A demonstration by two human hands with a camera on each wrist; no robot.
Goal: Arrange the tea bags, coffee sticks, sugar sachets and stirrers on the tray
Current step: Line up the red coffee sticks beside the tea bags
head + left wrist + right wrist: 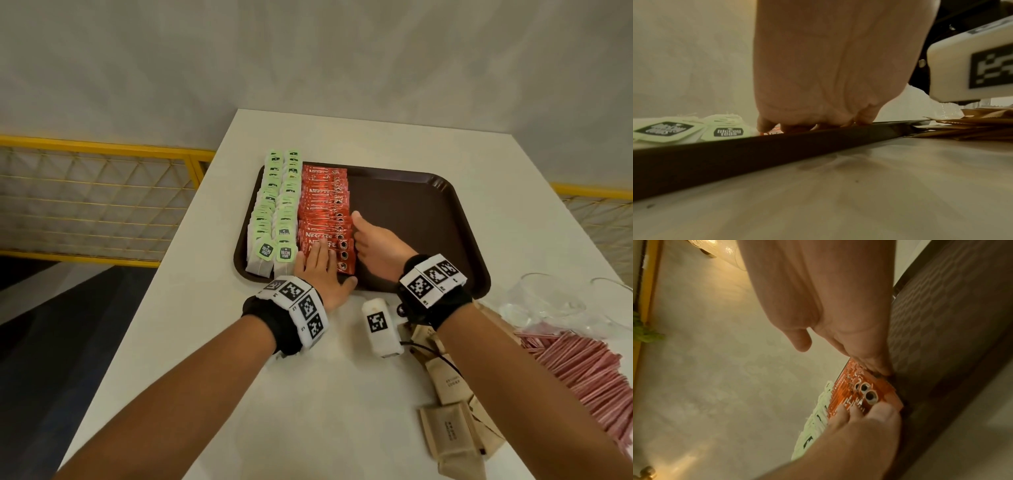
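A brown tray [472, 240] lies on the white table. Two columns of green-tagged tea bags [274, 212] fill its left side. Beside them runs a column of red coffee sticks [325, 202]. My left hand [320, 270] lies flat with straight fingers on the near end of the coffee sticks [774, 132]. My right hand [373, 240] presses its fingers against the right edge of the sticks [859, 386], thumb raised. Neither hand holds anything. Brown sugar sachets [448, 428] and pink-wrapped stirrers [582, 373] lie on the table at the near right.
The right half of the tray [411, 219] is bare. Clear glasses [541, 301] stand right of the tray. A yellow mesh railing [102, 192] runs beyond the table's left edge. The sachet pile [972, 126] touches the tray's near right corner.
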